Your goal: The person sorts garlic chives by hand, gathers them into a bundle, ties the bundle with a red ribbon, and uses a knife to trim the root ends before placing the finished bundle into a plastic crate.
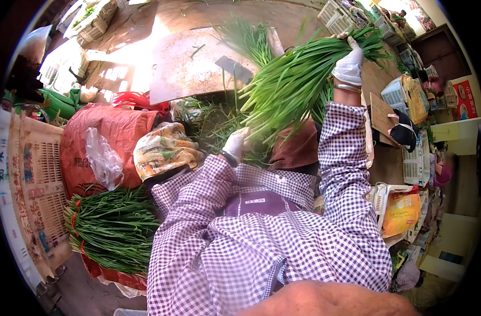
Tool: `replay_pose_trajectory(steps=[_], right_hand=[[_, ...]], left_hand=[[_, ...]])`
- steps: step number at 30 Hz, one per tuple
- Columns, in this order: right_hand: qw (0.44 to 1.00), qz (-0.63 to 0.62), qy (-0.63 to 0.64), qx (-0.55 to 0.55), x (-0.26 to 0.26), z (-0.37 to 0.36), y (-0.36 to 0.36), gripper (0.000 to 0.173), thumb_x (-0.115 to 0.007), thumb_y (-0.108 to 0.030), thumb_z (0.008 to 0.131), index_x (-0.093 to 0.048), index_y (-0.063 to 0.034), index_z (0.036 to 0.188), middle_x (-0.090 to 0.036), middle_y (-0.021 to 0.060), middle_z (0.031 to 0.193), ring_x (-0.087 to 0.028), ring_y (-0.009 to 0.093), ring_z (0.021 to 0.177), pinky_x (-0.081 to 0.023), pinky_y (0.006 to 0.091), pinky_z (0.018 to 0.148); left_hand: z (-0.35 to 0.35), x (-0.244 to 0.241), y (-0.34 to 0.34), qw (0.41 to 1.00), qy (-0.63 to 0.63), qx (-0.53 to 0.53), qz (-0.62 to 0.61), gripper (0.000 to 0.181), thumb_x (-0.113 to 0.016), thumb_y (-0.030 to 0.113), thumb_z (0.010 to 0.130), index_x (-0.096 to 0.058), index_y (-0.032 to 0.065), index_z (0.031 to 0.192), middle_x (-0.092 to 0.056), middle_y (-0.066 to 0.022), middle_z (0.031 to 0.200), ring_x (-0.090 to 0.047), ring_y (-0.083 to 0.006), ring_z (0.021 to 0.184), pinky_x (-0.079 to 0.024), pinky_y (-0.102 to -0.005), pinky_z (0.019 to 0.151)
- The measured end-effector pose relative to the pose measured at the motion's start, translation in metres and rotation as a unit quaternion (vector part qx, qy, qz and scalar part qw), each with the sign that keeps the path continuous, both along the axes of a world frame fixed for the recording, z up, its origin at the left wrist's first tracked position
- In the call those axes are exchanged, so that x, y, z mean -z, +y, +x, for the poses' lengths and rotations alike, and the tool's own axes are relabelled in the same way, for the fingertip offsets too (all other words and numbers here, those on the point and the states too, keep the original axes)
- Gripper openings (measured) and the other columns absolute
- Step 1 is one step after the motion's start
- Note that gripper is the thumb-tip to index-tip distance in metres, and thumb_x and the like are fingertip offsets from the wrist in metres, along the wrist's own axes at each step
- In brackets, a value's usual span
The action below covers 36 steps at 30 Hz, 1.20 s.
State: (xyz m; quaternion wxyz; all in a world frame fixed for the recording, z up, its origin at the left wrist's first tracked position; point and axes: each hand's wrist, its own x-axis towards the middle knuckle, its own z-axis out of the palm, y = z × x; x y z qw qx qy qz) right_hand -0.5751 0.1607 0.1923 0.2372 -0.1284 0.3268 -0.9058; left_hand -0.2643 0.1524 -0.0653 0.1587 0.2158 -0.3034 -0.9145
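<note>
My right hand (349,63), in a white glove, grips a big bunch of long green leafy stalks (292,83), which look like garlic chives, and holds it up at the upper right. The pale stalk ends hang down to the left. My left hand (237,146), also gloved, is by those lower ends above my lap; its fingers are partly hidden, and whether it pinches any stalks I cannot tell. More chives (250,43) lie on a pale board (189,63) in front of me, near a flat grey blade-like piece (234,69). Loose leaves (209,118) are heaped below the board.
Bundles of chives with red ties (110,229) lie at my left, beside a red woven sack (106,146) with a clear plastic bag (103,158) on it. A plastic crate (39,177) stands at the far left. Crates (416,158) and other people (441,173) are at the right.
</note>
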Motion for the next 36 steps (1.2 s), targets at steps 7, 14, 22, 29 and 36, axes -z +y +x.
replay_pose_trajectory(steps=[7,14,22,29,36], right_hand=[[1.0,-0.003,-0.002,0.028,-0.019,-0.002,0.003,0.015,-0.048,-0.01,0.091,-0.057,0.0006,0.084,-0.06,0.0115,0.078,-0.057,0.028,0.081,-0.049,0.0408,0.085],[1.0,-0.018,0.012,-0.003,-0.017,-0.01,0.018,0.015,-0.052,-0.011,0.09,-0.059,0.0001,0.082,-0.061,0.0107,0.078,-0.057,0.027,0.08,-0.049,0.039,0.085],[1.0,0.008,0.015,-0.021,-0.008,0.008,0.01,0.012,-0.053,-0.009,0.087,-0.06,-0.0002,0.085,-0.06,0.0106,0.076,-0.058,0.028,0.078,-0.051,0.0413,0.081],[0.997,-0.026,0.007,-0.066,-0.003,-0.003,0.014,0.012,-0.054,-0.01,0.088,-0.06,0.0,0.086,-0.061,0.0115,0.079,-0.058,0.028,0.079,-0.051,0.0401,0.082],[0.998,-0.032,0.034,-0.033,-0.01,-0.012,0.024,0.011,-0.054,-0.009,0.088,-0.06,-0.0001,0.086,-0.061,0.0102,0.079,-0.058,0.026,0.081,-0.051,0.0381,0.084]], left_hand=[[0.034,0.061,-0.018,0.948,-0.12,0.233,-0.183,0.029,-0.049,0.02,0.097,-0.062,0.0027,0.117,-0.067,-0.0085,0.092,-0.064,-0.0164,0.08,-0.052,-0.0268,0.069],[0.005,0.013,-0.023,0.962,-0.225,0.055,-0.144,0.021,-0.061,0.017,0.091,-0.068,0.0083,0.109,-0.069,-0.0009,0.095,-0.059,-0.0075,0.064,-0.045,-0.0218,0.05],[-0.027,-0.005,-0.027,0.993,0.001,-0.016,0.115,0.026,-0.063,0.018,0.09,-0.061,0.0074,0.114,-0.065,0.0009,0.098,-0.059,-0.0084,0.08,-0.045,-0.0208,0.06],[-0.008,0.039,-0.036,0.996,-0.076,-0.05,0.01,0.009,-0.066,0.011,0.085,-0.066,0.0055,0.093,-0.064,0.0013,0.078,-0.055,-0.0086,0.06,-0.041,-0.0224,0.051],[0.014,0.08,-0.038,0.758,-0.357,0.075,-0.54,0.035,-0.075,0.014,0.068,-0.069,0.0107,0.103,-0.066,-0.0147,0.102,-0.065,-0.0282,0.089,-0.05,-0.0346,0.086]])
